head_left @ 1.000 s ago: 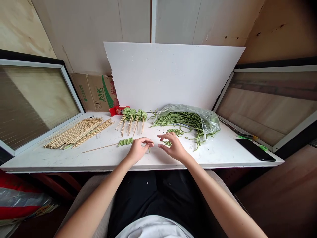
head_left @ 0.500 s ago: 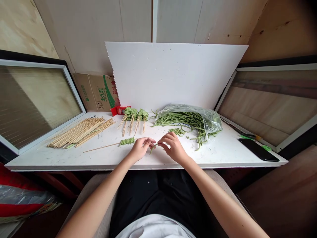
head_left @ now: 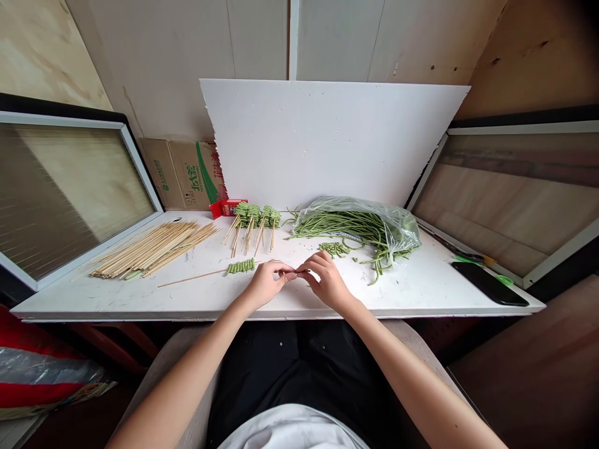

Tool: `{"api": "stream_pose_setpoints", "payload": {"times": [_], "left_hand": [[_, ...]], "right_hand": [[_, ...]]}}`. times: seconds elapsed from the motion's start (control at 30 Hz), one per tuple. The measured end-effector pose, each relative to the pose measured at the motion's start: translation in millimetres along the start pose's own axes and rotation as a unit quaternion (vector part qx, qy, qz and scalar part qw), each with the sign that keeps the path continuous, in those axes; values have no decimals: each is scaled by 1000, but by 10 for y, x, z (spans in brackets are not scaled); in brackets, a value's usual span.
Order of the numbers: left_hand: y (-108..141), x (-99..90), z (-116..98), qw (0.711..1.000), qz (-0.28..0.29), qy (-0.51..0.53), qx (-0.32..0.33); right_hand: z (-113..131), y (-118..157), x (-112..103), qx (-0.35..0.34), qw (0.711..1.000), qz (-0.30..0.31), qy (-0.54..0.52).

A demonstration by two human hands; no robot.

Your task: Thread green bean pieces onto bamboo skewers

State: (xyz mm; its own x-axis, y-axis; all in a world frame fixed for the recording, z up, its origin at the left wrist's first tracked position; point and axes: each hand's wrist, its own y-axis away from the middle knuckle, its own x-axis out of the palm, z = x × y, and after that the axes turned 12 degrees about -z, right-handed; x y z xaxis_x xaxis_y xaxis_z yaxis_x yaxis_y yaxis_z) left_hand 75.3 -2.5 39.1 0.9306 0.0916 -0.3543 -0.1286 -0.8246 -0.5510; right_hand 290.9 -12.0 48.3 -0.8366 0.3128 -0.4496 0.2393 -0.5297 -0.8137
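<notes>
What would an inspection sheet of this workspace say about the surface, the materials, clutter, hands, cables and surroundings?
Surface: white tabletop, with faint dark marks.
Materials: clear bag of long green beans; short cut pieces in front; bare skewers piled at left; filled skewers grouped at the back; one bean-threaded skewer beside the left hand.
Clutter: black phone-like slab at right, green loops by it; red box at back.
Hands: left hand and right hand meet at the fingertips, pinching a thin piece, mostly hidden.
Cables: nothing seen.
Surroundings: white panel behind; cardboard box back left; framed panes both sides.
</notes>
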Motion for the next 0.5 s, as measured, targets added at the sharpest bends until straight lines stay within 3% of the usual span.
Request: {"api": "stream_pose_setpoints", "payload": {"times": [0.3, 0.5], "left_hand": [[52, 42, -58, 995, 37, -51, 76], [19, 20, 4, 998, 33, -12, 58]], "right_hand": [[90, 101, 147, 42, 998, -8, -40], [195, 94, 155, 85, 993, -41, -77]]}}
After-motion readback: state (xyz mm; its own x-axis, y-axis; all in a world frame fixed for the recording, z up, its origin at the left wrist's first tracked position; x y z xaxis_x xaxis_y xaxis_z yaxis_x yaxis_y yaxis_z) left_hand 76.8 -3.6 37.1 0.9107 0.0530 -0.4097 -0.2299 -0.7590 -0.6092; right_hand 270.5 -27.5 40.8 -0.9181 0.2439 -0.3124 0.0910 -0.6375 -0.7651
